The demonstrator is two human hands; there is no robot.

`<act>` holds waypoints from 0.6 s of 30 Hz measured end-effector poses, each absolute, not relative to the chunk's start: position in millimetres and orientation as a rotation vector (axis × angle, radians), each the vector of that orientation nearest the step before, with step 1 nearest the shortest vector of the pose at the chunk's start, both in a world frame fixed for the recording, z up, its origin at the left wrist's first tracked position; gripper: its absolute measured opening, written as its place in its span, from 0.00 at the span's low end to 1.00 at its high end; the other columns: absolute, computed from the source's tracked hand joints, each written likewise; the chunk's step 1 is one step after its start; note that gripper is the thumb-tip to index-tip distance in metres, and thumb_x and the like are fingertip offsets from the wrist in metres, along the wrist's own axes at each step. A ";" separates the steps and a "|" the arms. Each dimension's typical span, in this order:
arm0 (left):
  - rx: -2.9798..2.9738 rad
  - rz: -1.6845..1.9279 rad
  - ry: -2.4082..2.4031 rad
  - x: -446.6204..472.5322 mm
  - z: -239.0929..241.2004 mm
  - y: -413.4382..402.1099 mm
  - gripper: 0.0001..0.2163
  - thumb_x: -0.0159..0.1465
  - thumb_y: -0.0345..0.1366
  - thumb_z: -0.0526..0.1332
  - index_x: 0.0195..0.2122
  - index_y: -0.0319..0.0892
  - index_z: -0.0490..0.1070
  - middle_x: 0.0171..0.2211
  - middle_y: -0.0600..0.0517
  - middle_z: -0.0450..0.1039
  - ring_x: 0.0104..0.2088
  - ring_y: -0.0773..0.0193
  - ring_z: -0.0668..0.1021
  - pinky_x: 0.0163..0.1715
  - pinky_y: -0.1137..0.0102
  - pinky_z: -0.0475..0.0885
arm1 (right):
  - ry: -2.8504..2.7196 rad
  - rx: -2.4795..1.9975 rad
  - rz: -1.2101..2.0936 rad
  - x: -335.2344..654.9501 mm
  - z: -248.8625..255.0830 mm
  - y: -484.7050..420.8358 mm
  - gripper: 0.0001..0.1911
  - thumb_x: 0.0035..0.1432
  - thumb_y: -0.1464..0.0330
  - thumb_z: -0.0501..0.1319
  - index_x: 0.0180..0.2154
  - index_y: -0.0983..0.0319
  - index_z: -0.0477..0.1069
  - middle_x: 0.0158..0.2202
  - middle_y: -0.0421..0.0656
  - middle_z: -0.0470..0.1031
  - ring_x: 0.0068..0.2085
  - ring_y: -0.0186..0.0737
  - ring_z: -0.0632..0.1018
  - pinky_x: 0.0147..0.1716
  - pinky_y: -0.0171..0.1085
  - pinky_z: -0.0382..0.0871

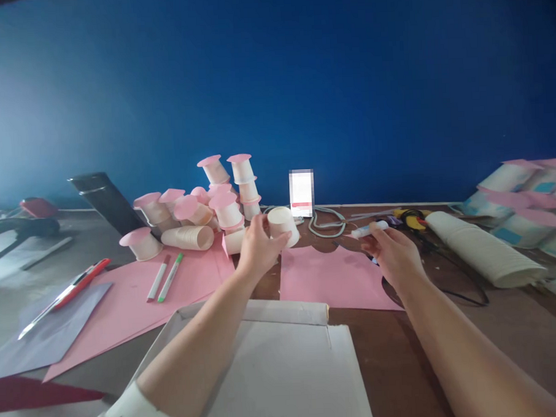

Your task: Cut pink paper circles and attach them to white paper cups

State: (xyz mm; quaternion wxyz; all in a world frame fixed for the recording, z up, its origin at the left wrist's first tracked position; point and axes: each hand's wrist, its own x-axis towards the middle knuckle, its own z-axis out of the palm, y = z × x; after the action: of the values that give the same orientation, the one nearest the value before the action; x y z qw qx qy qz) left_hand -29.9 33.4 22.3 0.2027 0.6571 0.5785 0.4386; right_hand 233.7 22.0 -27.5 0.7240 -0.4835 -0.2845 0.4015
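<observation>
Head cam: my left hand (258, 251) grips a paper cup (284, 229), above far-left end of the wavy-edged pink sheet (330, 283). My right hand (396, 257) pinches a white tube (366, 230), sheet's far-right end. White box (285, 374): sheet's near-left side.

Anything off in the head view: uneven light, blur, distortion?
Head view: the blue wall is hazy bright at left, darker toward the top right; head view: pink-topped cups at right look slanted and stretched, and the far-left red object looks smeared; head view: a pixelated patch beside the paper cup hides detail.
</observation>
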 end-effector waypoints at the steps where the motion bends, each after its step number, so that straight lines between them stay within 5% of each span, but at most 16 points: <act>1: 1.795 1.226 1.626 -38.9 22.2 29.9 0.25 0.52 0.44 0.66 0.49 0.41 0.64 0.46 0.45 0.72 0.46 0.54 0.73 0.44 0.62 0.67 | -0.646 -1.073 0.893 232.6 -28.8 22.3 0.10 0.43 0.63 0.71 0.26 0.60 0.74 0.26 0.39 0.76 0.29 0.35 0.78 0.21 0.28 0.75; 18: 2.053 0.585 1.897 -84.1 18.4 -26.3 0.20 0.55 0.43 0.60 0.48 0.46 0.63 0.42 0.49 0.73 0.42 0.55 0.74 0.35 0.67 0.66 | -0.775 -1.191 0.888 233.2 -37.3 20.4 0.14 0.44 0.56 0.70 0.30 0.59 0.74 0.31 0.40 0.77 0.35 0.38 0.79 0.23 0.29 0.74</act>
State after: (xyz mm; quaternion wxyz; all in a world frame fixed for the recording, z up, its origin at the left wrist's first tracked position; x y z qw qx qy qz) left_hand -84.1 -26.3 18.4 0.1422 0.7115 0.6576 0.2029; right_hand 233.2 20.4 -37.3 0.6692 -0.5283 -0.3436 0.3937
